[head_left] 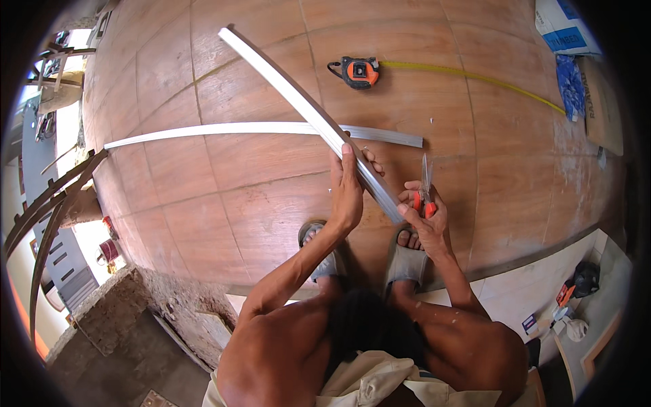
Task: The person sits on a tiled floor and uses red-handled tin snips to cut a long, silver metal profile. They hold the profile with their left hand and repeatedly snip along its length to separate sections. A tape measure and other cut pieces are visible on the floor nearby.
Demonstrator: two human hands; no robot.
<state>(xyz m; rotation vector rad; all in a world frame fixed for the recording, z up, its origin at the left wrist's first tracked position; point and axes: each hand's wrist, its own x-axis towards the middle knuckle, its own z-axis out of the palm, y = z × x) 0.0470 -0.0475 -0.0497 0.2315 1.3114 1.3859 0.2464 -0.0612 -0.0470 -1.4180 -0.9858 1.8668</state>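
Note:
A long silvery metal strip [288, 89] slants up from my hands toward the far left, raised off the tiled floor. My left hand [348, 188] is wrapped round it partway along, thumb on top. At its near end, my right hand [428, 222] holds red-handled scissors [426, 192] with the blades pointing away from me; its thumb and fingertips also meet the strip's end. A second silvery strip [251, 128] lies across the floor beyond my left hand, passing beneath the raised one.
An orange and black tape measure [359, 72] rests farther off, its yellow blade [475, 76] drawn out to the right. Packages and flattened cardboard [602, 105] lie at the far right. Curved dark bars [51, 197] stand at the left, above a rough concrete edge [112, 305].

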